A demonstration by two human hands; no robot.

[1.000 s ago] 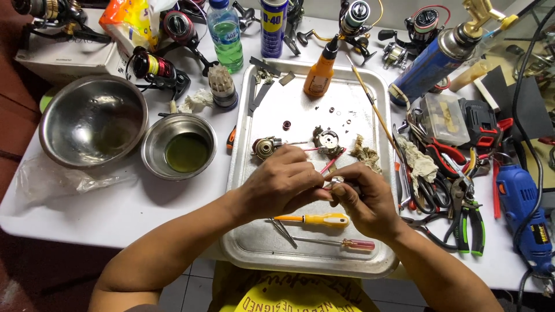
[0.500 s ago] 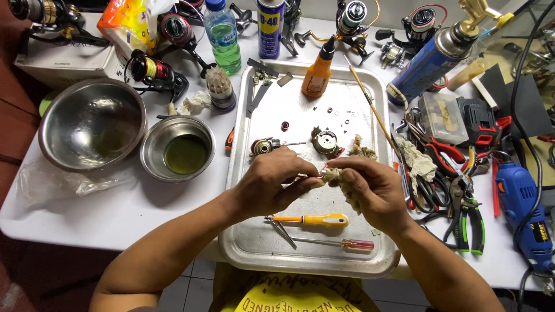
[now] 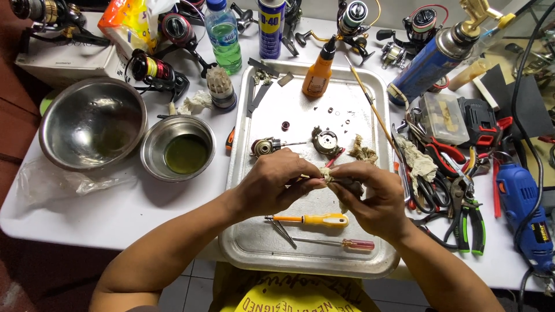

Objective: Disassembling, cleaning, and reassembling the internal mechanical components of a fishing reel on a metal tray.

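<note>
I'm wiping a small reel part (image 3: 345,184) over the metal tray (image 3: 378,263). My left hand (image 3: 277,184) pinches a scrap of cloth (image 3: 325,173) against it; my right hand (image 3: 373,199) is closed around the part. A yellow-handled screwdriver (image 3: 315,219) lies just near. I judge that turning the part calls for a lighter grip.

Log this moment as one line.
left hand: pinching small part | right hand: holding same part | below: yellow screwdriver | surface: metal tray
</note>
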